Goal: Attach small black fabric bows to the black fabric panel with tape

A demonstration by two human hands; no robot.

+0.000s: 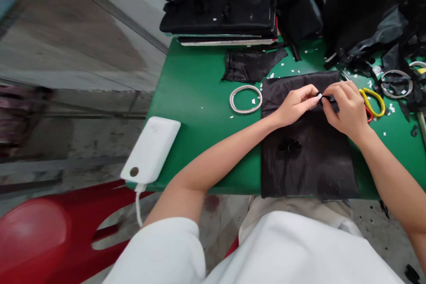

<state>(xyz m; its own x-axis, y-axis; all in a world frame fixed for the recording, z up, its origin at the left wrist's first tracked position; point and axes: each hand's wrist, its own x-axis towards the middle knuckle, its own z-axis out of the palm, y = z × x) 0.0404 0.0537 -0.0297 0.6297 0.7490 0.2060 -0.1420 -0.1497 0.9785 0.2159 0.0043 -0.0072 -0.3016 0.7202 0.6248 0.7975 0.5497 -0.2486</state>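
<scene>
A flat black fabric piece (306,159) lies on the green table (196,97) in front of me, with a small black bow (290,145) on its middle. My left hand (294,104) pinches a small white strip (319,96) over the fabric's upper part. Right beside it, my right hand (346,108) is closed on a small black piece (328,98), and the fingertips of the two hands nearly touch.
A white tape ring (245,99) lies left of the fabric. Yellow-handled scissors (374,102) rest under my right hand. A white power bank (151,148) sits at the table's left corner. Stacked black pieces (219,4) and loose black fabric fill the back; a red stool (49,230) stands below left.
</scene>
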